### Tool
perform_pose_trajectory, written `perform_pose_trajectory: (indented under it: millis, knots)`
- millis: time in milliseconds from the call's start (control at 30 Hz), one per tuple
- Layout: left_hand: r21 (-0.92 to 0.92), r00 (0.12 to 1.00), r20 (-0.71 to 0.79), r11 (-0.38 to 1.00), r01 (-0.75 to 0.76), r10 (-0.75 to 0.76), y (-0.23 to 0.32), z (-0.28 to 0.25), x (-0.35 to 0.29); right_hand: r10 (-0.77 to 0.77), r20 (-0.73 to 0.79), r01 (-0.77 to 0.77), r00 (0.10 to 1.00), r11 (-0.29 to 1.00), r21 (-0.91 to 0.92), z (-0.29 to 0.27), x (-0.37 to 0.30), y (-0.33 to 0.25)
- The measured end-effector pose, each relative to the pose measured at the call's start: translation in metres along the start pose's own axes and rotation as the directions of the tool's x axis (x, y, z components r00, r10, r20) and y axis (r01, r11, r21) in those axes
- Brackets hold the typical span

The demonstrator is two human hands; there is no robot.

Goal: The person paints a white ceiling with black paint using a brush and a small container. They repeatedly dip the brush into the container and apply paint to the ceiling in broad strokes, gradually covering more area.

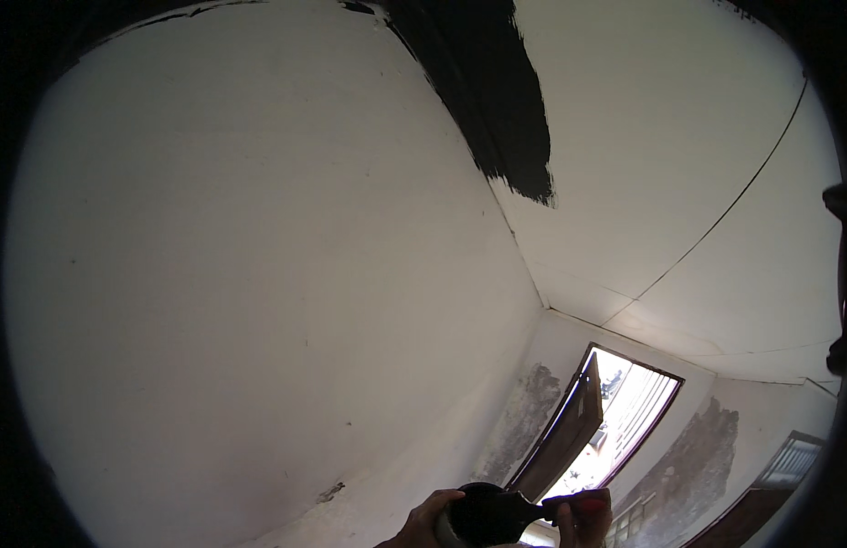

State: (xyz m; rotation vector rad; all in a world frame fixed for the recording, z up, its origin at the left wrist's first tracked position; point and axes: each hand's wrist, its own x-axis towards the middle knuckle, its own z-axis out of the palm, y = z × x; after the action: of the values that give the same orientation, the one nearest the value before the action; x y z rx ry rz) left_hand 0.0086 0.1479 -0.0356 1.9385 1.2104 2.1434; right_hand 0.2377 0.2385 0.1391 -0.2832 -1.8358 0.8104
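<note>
The head view has the left grip (424,521) at the bottom edge, closed around the side of a dark, round-mouthed container (444,529), with fingers at its rim. Beside it, the right grip (584,524) is closed on the narrow handle of a flat, dark-headed paintbrush (522,517); its head meets the container's mouth, though whether it dips inside or only lies over it is too dark to tell. Just beyond the hands stands a tall, bright window opening (639,402) with a dark brown shutter panel (570,425) swung at an angle, and rough grey patches (693,454) mark the pale wall around it. A broad white wall (232,274) fills the left side, meeting a white ceiling (661,119) crossed by a thin dark line (736,195). Farthest up, a wide black painted band (497,100) with ragged edges runs along their corner.
</note>
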Motion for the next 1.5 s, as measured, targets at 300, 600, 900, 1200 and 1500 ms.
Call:
perform_pose_trajectory:
  millis: [300, 600, 900, 1200, 1500]
  knots:
    - [0.075, 0.991, 0.008, 0.988, 0.134, -0.135, 0.036, -0.006, 0.014, 0.000, 0.055, -0.002, 0.998, 0.999, 0.034, 0.003, 0.006, -0.004]
    - [0.129, 0.992, 0.027, 0.984, 0.120, -0.125, 0.070, -0.012, 0.031, 0.125, 0.072, -0.131, 0.990, 0.988, 0.086, 0.001, -0.002, -0.013]
    - [0.090, 0.989, 0.081, 0.989, 0.118, -0.125, 0.059, -0.009, 0.031, 0.216, -0.021, -0.215, 0.976, 0.976, 0.033, -0.004, -0.012, -0.010]
    - [0.153, 0.995, 0.046, 0.985, 0.081, -0.089, 0.064, -0.008, 0.040, 0.304, -0.257, -0.201, 0.917, 0.911, 0.360, -0.010, -0.005, 0.003]
    - [0.038, 0.997, -0.013, 0.996, 0.078, -0.078, 0.056, -0.008, 0.032, 0.160, -0.058, -0.158, 0.985, 0.987, 0.042, -0.010, -0.018, -0.016]
